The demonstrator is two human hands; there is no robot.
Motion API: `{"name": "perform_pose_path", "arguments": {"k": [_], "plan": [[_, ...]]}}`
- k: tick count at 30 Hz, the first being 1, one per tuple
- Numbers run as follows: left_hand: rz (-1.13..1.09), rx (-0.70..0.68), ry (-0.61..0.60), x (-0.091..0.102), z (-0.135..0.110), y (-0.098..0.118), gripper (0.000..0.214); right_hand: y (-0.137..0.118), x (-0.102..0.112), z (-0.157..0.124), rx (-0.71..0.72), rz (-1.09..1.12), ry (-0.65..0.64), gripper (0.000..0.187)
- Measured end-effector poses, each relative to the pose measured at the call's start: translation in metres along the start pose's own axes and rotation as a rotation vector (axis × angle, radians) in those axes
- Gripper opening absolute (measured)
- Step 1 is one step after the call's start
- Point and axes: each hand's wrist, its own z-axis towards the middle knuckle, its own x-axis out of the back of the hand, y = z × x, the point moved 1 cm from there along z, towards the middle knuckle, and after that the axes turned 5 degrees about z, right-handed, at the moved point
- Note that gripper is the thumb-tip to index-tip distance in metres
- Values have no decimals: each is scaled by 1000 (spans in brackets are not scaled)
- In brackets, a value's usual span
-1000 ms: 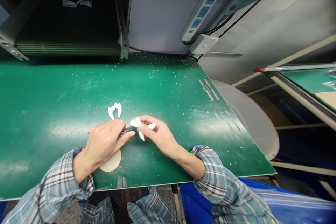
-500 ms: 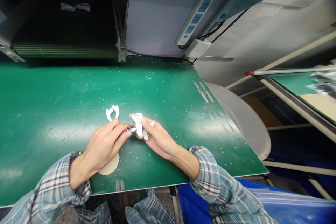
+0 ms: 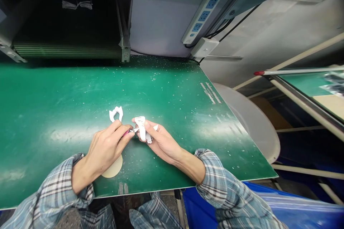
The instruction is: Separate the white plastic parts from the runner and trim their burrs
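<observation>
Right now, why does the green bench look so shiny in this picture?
In the head view, pale glare streaks the green workbench, the wide lens stretches the plaid sleeves along the bottom, and items at the far right blur, while the left hand, its pink-handled tool, and the right hand with its white piece stay clear.

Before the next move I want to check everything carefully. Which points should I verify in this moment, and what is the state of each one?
1. Left hand grip on the pink-handled tool: ok, held between thumb and fingers.
2. Right hand grip on the white piece: ok, pinched between thumb and fingers.
3. Tool tip against the white piece: cannot tell, they are too close and too small to see contact.
4. Other white cut-out: ok, lying on the green bench beside the left fingers.
5. Plaid sleeves: ok, away from both white pieces.
6. Bench surface: not ok, white specks are scattered over it.
</observation>
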Motion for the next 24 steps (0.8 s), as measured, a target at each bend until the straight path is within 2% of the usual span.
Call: {"name": "perform_pose_path", "arguments": {"k": [9, 12, 16, 18, 22, 24], "plan": [[312, -89, 232, -1, 0, 1, 16, 2, -6, -1, -34, 85, -32, 37], [314, -73, 283, 5, 2, -4, 16, 2, -6, -3, -52, 83, -40, 38], [178, 54, 356, 14, 5, -13, 16, 5, -4, -4, -91, 43, -55, 42], [-27, 102, 255, 13, 5, -13, 17, 6, -4, -4, -71, 20, -47, 41], [-577, 279, -89, 7, 6, 0, 21, 3, -5, -4, 33, -35, 1, 37], [-747, 347, -132, 9, 8, 5, 18, 0, -6, -4, 45, -52, -21, 39]]}}
